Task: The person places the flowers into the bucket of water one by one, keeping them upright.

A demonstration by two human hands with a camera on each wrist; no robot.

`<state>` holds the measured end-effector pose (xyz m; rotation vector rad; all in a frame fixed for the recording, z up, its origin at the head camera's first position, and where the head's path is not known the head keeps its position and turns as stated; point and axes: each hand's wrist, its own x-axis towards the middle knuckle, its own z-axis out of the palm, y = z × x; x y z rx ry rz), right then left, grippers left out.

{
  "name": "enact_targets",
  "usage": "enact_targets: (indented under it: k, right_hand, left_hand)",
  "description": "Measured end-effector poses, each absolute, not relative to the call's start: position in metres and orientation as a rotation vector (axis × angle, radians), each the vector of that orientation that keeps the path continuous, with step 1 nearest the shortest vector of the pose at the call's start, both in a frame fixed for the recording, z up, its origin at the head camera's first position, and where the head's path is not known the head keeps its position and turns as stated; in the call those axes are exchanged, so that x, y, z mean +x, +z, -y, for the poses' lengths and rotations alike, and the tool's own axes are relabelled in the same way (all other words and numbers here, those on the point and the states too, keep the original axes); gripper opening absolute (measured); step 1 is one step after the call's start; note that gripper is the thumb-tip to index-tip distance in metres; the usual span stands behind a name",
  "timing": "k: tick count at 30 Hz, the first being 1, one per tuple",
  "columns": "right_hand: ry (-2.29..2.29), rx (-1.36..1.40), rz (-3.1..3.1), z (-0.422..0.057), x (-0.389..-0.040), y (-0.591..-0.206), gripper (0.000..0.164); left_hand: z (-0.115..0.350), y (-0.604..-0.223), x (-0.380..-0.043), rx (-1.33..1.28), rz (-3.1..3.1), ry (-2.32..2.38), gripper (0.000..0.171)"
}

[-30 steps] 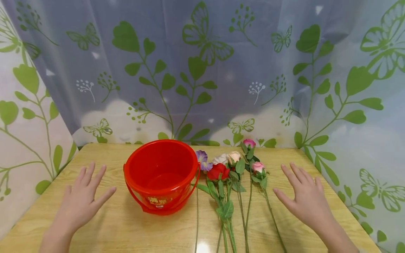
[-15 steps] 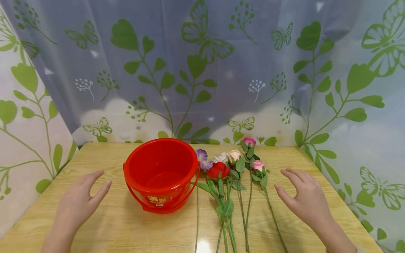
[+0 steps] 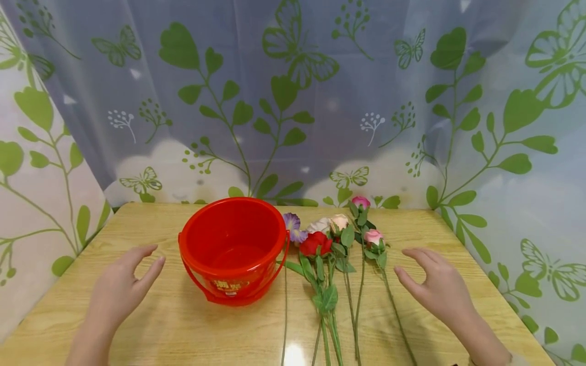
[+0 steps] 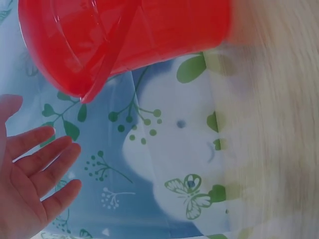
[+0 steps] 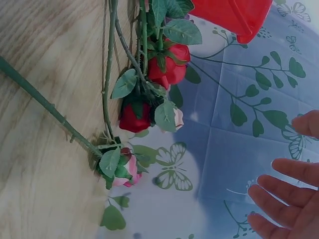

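On the wooden table (image 3: pixel 229 333), a red bucket (image 3: pixel 238 223) stands upright with nothing inside. To its right lie long-stemmed flowers: a red rose (image 3: pixel 316 244), pale roses (image 3: pixel 339 222), pink roses (image 3: pixel 373 237) and a purple iris (image 3: pixel 293 227). The left hand (image 3: pixel 120 284) is near the bucket, the right hand (image 3: pixel 437 284) near the pink roses. Both are loose and hold nothing, so the work looks not yet started.

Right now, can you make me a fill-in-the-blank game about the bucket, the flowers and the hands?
1. The color of the bucket is ____.
2. In the head view, the flowers lie to the ____ of the bucket.
3. Of the bucket and the flowers, the left hand is nearer to the ____.
4. The right hand holds ____.

Missing words: red; right; bucket; nothing.
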<state>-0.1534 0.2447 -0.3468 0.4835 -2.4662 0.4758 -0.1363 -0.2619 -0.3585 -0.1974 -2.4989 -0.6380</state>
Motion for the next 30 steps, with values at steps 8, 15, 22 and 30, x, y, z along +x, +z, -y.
enact_targets:
  k: [8, 15, 22, 30]
  right_hand:
    - [0.647, 0.474, 2.598, -0.249, -0.159, -0.355, 0.03]
    - [0.829, 0.433, 2.71, -0.254, -0.166, -0.366, 0.031]
    - [1.011, 0.382, 2.803, -0.258, -0.175, -0.378, 0.034]
    - [1.062, 0.328, 2.937, -0.264, -0.187, -0.399, 0.035]
  left_hand:
    - [0.252, -0.355, -0.148, -0.275, 2.355, -0.755, 0.036]
    - [0.242, -0.358, -0.161, -0.311, 2.306, -0.824, 0.036]
    - [0.233, -0.364, -0.171, -0.319, 2.357, -0.86, 0.038]
    - [0.228, -0.367, -0.173, -0.332, 2.453, -0.914, 0.04]
